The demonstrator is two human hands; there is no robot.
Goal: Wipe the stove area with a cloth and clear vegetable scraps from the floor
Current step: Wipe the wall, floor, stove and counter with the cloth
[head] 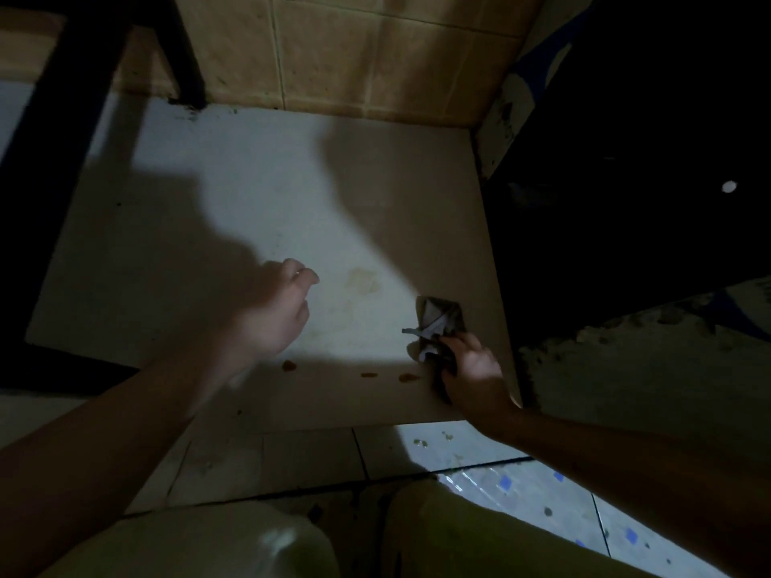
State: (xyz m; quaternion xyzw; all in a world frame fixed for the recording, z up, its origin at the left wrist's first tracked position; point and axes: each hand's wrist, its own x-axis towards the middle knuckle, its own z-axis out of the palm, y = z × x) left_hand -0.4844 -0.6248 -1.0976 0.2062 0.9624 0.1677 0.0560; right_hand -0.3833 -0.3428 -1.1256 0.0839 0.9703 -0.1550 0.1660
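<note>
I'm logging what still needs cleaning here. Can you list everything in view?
slab: one, white, below the wall
stain: one, yellowish, mid-slab
scraps: three, orange-brown, along the slab's front edge
green bits: a few, on the floor just in front of the slab
cloth: one, grey, crumpled, right side of the slab
wall: tan tiles, behind the slab
frame: one, black, upper left
floor: pale tiles with blue squares, lower right
trousers: yellowish, bottom
left hand: blurred, over the slab, apparently holding nothing
right hand: grips the cloth
</note>
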